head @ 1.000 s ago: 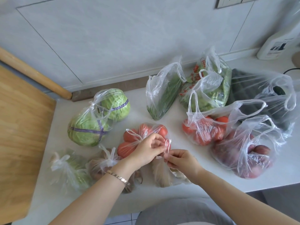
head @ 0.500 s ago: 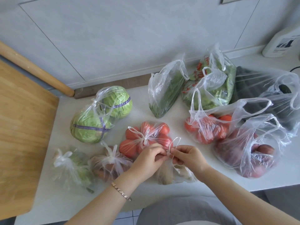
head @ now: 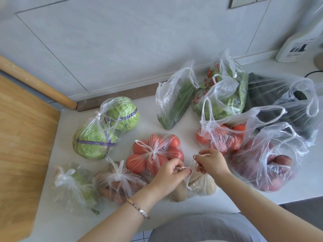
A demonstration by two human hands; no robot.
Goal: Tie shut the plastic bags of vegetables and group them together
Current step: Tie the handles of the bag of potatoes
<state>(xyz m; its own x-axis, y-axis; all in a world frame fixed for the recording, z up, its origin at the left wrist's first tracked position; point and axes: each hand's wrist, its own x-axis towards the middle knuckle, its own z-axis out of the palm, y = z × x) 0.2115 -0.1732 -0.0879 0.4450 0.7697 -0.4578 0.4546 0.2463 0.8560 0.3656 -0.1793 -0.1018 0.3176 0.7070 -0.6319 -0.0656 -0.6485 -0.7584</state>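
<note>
A clear bag of pale brown vegetables (head: 201,188) lies at the counter's front edge. My left hand (head: 170,173) pinches one of its handles. My right hand (head: 210,163) grips the other handle, which loops over its fingers. Tied bags lie to the left: tomatoes (head: 155,152), cabbages (head: 104,128), a brown vegetable bag (head: 118,184) and a small green bag (head: 73,186). Open bags sit to the right: tomatoes (head: 222,137), reddish-purple vegetables (head: 269,165), green beans (head: 174,100), greens (head: 222,91) and a dark vegetable bag (head: 286,102).
A wooden board (head: 22,145) borders the white counter (head: 188,119) on the left, with a wooden rod (head: 38,86) against the wall. A white bottle (head: 295,48) and a black cable (head: 312,73) are at the back right.
My hands have drawn apart a little, pulling the two handles of the pale bag; the right hand now has a handle looped over its fingers. The camera view shifted slightly.
</note>
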